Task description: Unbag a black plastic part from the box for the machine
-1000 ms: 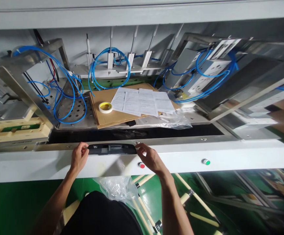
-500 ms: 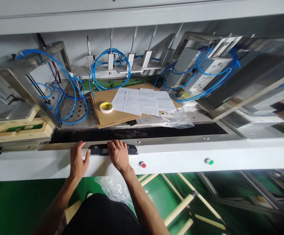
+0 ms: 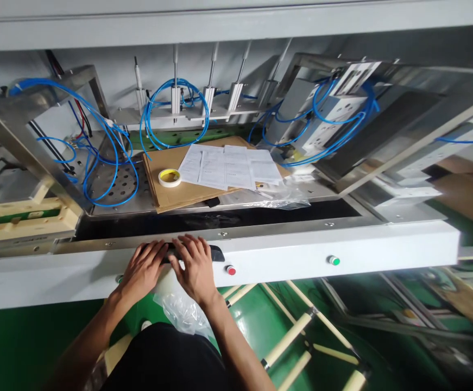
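A long black plastic part (image 3: 217,253) with a glossy, curved end lies along the front edge of the white machine ledge (image 3: 277,250). My left hand (image 3: 143,267) covers its left end, fingers laid over the top and thumb mostly hidden. Over the middle of the part, my right hand (image 3: 195,269) has its fingers across the top edge and its thumb in front, near the left fingers. Both hands hold the part against the ledge and hide much of it. Just right of it sits a red push button (image 3: 231,270).
Behind the ledge, cardboard sheets (image 3: 171,198) carry papers (image 3: 232,167) and a tape roll (image 3: 170,177). Blue air tubes (image 3: 146,119) loop around the cylinders. A green button (image 3: 334,260) is further right. Clear plastic film (image 3: 187,315) hangs below my hands.
My left hand has moved right and come down onto the black plastic part's left end. My right hand stays on the part. The view has shifted slightly.
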The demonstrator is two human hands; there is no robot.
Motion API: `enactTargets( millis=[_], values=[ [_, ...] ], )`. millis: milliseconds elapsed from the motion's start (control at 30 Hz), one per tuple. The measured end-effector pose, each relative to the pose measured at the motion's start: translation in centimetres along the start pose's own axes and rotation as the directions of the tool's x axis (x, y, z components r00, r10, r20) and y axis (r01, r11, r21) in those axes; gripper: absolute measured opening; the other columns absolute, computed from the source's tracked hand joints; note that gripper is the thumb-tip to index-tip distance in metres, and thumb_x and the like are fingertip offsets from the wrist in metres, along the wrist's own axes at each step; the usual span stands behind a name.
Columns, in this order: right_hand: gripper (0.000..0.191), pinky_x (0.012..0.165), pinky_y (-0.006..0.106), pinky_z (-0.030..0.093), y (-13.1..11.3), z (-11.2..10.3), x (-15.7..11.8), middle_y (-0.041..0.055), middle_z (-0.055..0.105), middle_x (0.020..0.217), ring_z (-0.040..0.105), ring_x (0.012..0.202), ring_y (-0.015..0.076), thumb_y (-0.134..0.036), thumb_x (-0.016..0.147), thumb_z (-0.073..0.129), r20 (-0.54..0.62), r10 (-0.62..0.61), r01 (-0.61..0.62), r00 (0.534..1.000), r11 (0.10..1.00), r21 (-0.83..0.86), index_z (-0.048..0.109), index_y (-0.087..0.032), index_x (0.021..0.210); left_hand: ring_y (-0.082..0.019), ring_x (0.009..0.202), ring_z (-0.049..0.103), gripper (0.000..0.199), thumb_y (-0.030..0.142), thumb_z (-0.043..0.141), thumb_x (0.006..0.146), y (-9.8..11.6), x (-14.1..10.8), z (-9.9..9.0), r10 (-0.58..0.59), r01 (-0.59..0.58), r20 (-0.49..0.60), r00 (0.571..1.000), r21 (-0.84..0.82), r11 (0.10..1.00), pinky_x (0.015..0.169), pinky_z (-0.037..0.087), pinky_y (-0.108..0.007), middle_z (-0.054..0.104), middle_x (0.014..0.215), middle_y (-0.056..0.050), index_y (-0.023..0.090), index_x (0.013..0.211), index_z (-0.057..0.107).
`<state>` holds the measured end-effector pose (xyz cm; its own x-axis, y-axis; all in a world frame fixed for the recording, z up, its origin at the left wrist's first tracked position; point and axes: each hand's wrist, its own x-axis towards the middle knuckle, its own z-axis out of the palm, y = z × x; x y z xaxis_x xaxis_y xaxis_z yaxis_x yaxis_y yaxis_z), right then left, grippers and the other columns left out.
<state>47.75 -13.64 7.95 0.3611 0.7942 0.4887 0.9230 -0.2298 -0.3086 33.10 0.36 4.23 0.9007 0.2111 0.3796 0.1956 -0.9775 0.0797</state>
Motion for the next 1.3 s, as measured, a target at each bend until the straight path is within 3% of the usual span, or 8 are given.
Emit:
enactTargets(
  millis=[167,367,567,767,967,1033,1167,1300],
  values=[
    [0.048,0.109,0.046,0.041,0.1,-0.4,-1.4,0.0123,0.073,0.131,0.061,0.121,0.0296,-0.026,0.101,0.065,0.127,-0.136,0.144,0.983,0.988,-0.05,0.059,-0.023,0.149,-0.032,0.134,0.061,0.044,0.02,0.054,0.1,-0.5,1.3,-2.2,0.007,0.011,0.148,0.989,-0.117,0.993,0.109,0.052,-0.049,0.065,0.146,-0.016,0.016,0.145,0.055],
    [0.034,0.091,0.038,0.043,0.7,-0.8,0.6,0.0092,0.075,0.109,0.063,0.1,0.0248,-0.015,0.103,0.053,0.312,-0.109,0.135,0.944,0.989,-0.062,0.062,-0.017,0.136,-0.031,0.103,0.073,0.03,0.021,0.051,0.1,-0.9,3.0,-4.2,-0.051,0.152,0.321,0.946,-0.299,0.942,0.091,0.058,-0.046,0.075,0.115,-0.012,0.019,0.13,0.053],
    [0.024,0.087,0.04,0.039,0.8,-0.5,2.9,0.011,0.072,0.104,0.061,0.097,0.0269,-0.024,0.098,0.06,0.352,-0.081,0.121,0.932,0.988,-0.093,0.063,-0.015,0.12,-0.029,0.118,0.064,0.016,0.022,0.051,0.1,-2.1,4.2,-3.9,-0.057,0.131,0.22,0.974,-0.34,0.931,0.105,0.052,-0.047,0.068,0.12,-0.011,0.022,0.114,0.057],
    [0.033,0.089,0.04,0.04,1.6,0.1,4.7,0.0131,0.072,0.11,0.061,0.102,0.0276,-0.039,0.107,0.049,0.371,-0.063,0.106,0.926,0.99,-0.097,0.06,-0.014,0.124,-0.025,0.103,0.065,0.011,0.022,0.052,0.1,-4.0,5.6,-2.4,-0.066,0.114,0.147,0.987,-0.35,0.93,0.095,0.054,-0.041,0.068,0.107,-0.007,0.022,0.105,0.062],
    [0.028,0.088,0.04,0.04,2.1,1.2,5.4,0.0131,0.071,0.104,0.06,0.1,0.0268,-0.034,0.11,0.044,0.372,-0.03,0.085,0.928,0.988,-0.132,0.065,-0.015,0.106,-0.022,0.09,0.065,0.027,0.022,0.045,0.104,-4.2,6.1,-0.4,-0.035,0.082,0.155,0.987,-0.307,0.948,0.085,0.054,-0.037,0.067,0.094,-0.006,0.021,0.084,0.064],
    [0.029,0.089,0.041,0.04,2.2,1.5,5.3,0.0139,0.07,0.105,0.058,0.101,0.0272,-0.034,0.109,0.046,0.365,-0.019,0.077,0.931,0.986,-0.145,0.067,-0.015,0.103,-0.024,0.095,0.065,0.029,0.025,0.043,0.105,-3.9,5.7,0.0,-0.038,0.076,0.138,0.99,-0.28,0.957,0.089,0.054,-0.041,0.069,0.104,-0.01,0.02,0.09,0.067],
    [0.03,0.09,0.04,0.039,2.2,1.7,5.1,0.0134,0.07,0.104,0.057,0.101,0.0268,-0.037,0.108,0.05,0.353,-0.002,0.059,0.936,0.987,-0.15,0.069,-0.015,0.101,-0.03,0.114,0.064,0.032,0.033,0.046,0.107,-3.4,4.4,-0.1,-0.07,0.076,0.035,0.997,-0.228,0.971,0.102,0.052,-0.05,0.068,0.126,-0.014,0.019,0.129,0.063],
    [0.035,0.087,0.038,0.04,2.1,1.5,5.2,0.0109,0.072,0.1,0.06,0.096,0.0244,-0.042,0.109,0.048,0.349,0.012,0.04,0.937,0.989,-0.142,0.07,-0.016,0.101,-0.032,0.123,0.063,0.049,0.04,0.068,0.098,-3.0,3.2,-0.4,-0.014,0.021,0.028,0.999,-0.245,0.969,0.107,0.053,-0.05,0.067,0.132,-0.012,0.024,0.141,0.052]
  ],
)
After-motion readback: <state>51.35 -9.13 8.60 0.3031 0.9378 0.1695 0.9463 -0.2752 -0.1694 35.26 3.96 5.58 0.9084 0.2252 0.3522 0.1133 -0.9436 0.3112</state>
